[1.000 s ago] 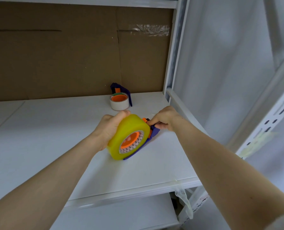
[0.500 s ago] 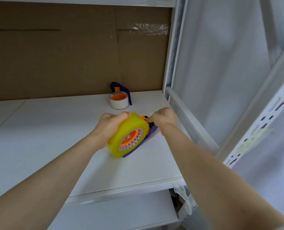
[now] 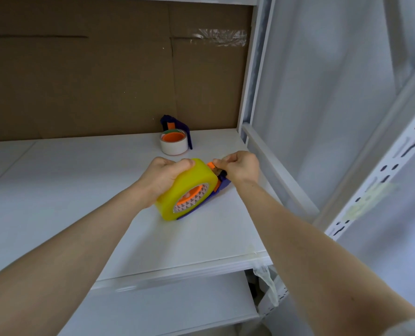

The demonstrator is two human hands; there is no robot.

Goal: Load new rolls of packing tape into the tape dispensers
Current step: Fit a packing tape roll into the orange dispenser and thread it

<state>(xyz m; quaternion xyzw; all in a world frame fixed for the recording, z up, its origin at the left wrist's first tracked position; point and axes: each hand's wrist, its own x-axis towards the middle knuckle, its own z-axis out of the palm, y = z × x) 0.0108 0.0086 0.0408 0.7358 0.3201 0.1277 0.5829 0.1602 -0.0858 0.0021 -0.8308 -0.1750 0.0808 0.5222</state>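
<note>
LOADING THE DISPENSER: A fat roll of packing tape [image 3: 186,185], glossy translucent yellow, sits on the orange hub [image 3: 189,198] of a dark blue plastic tape dispenser [image 3: 222,185]. The pair stands tilted on edge toward the right side of a matte white shelf [image 3: 80,190]. A ring of small printed triangles marks the roll's core.

The left hand [image 3: 161,175] grips the roll from above and behind, with its fingers [image 3: 186,163] curled over the rounded rim. The right hand [image 3: 240,167] is drawn tight into a pinch on the orange tab [image 3: 210,165] at the dispenser's nose. Whether the tape's loose end also lies in that pinch cannot be told.

The step in hand looks like feeding the free end through the front of the frame. Done well, that means steadying the roll so it cannot spin, drawing the film out straight and flat, and keeping fingertips off the cutter. Thin, sticky film of this kind is likely to fold on itself if pulled at an angle.

Near the back of the shelf a second dispenser [image 3: 177,124] of the same blue and orange carries a slimmer white roll [image 3: 173,145]. Behind it stands creased brown cardboard [image 3: 104,81] patched with a strip of clear tape. A slotted white metal upright [image 3: 381,170] crosses the right foreground.
</note>
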